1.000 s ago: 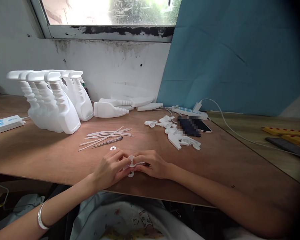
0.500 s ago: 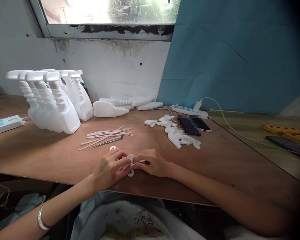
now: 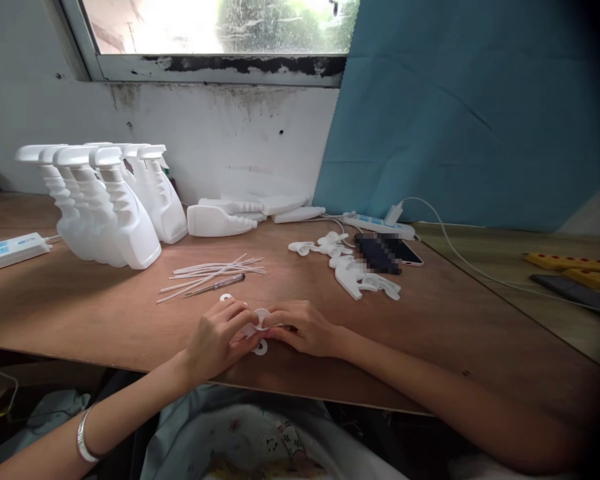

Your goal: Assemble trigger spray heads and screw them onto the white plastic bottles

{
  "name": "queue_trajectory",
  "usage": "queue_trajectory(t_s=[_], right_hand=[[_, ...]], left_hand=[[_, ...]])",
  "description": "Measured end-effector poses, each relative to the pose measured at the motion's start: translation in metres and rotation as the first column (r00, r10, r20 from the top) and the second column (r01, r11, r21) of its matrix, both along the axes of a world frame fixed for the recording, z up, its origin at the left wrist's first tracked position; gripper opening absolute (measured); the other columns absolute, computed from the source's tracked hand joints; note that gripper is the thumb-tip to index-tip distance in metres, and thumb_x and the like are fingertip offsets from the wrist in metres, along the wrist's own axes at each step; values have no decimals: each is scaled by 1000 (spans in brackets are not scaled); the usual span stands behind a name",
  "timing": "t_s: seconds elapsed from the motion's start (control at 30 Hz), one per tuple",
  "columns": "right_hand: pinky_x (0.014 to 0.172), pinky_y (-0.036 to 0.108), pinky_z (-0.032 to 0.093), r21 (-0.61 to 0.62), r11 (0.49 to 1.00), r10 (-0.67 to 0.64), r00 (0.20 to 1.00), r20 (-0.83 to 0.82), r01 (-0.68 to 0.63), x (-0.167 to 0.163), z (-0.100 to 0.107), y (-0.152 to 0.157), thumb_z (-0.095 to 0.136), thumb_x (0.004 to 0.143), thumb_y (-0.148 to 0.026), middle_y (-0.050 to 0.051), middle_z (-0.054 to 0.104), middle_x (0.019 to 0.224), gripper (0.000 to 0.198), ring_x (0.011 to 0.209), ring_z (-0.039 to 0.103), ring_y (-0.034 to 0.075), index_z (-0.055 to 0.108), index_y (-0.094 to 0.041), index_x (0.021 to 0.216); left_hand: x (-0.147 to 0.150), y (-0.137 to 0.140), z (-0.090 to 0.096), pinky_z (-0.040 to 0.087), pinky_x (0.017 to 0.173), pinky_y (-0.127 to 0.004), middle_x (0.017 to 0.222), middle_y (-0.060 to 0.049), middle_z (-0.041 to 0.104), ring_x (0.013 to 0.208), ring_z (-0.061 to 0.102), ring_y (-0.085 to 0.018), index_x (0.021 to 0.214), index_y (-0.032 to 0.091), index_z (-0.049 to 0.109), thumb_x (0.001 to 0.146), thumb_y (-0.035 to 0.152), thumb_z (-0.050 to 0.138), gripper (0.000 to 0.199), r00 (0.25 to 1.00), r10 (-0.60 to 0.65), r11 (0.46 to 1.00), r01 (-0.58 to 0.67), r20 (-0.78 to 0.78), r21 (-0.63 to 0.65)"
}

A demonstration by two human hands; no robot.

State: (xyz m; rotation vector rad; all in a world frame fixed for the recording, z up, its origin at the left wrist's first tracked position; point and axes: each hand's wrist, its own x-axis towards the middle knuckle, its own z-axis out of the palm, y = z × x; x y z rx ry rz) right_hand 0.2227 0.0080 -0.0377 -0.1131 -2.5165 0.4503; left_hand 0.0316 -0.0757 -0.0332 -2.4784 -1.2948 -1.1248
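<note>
My left hand (image 3: 219, 333) and my right hand (image 3: 303, 328) meet near the table's front edge. Both are closed around a white sprayer head (image 3: 261, 317), whose round collar shows between the fingers; the rest of it is mostly covered. Just below the fingertips lies a flat white washer (image 3: 262, 348). Another white washer (image 3: 225, 298) rests beyond my left knuckles. Past it are a screwdriver (image 3: 215, 285) with a clear handle and a loose pile of thin white tubes (image 3: 200, 273).
White spray bottles (image 3: 133, 223) stand at the left, beside a power strip (image 3: 13, 252). Several empty-necked bottles (image 3: 220, 221) lie along the wall. More sprayer heads (image 3: 350, 275) are scattered right of centre, near a phone (image 3: 407, 250) and a second power strip (image 3: 380, 223).
The view has tilted slightly. Both hands keep their grip on the sprayer head, with only slight finger movement visible.
</note>
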Motion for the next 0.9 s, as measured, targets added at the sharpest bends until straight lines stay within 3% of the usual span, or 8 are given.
queue_trajectory(t_s=[0.33,0.57,0.9], right_hand=[[65,21,45,107,994,-28,999,-35,32,-1,1,-2,45,89,-24,4,67,85,13,72,62,12,53,-19,97],[63,25,48,58,983,-172,983,-66,176,1,-8,-2,53,84,-39,6,65,84,30,69,64,15,44,-17,102],[67,25,49,48,988,-142,988,-57,144,1,-9,-2,56,82,-36,7,65,90,42,76,65,16,40,-17,116]], left_hand=[[3,-2,4,41,63,-27,78,-4,62,70,49,-16,80,17,59,83,25,53,10,994,66,996,-61,-89,62],[3,0,2,41,63,-28,76,-5,60,71,48,-17,75,17,56,83,25,51,13,996,31,999,-28,-81,38],[2,-2,1,43,70,-31,93,-7,58,79,51,-18,93,18,56,80,24,53,14,999,4,1000,-6,-41,-29]])
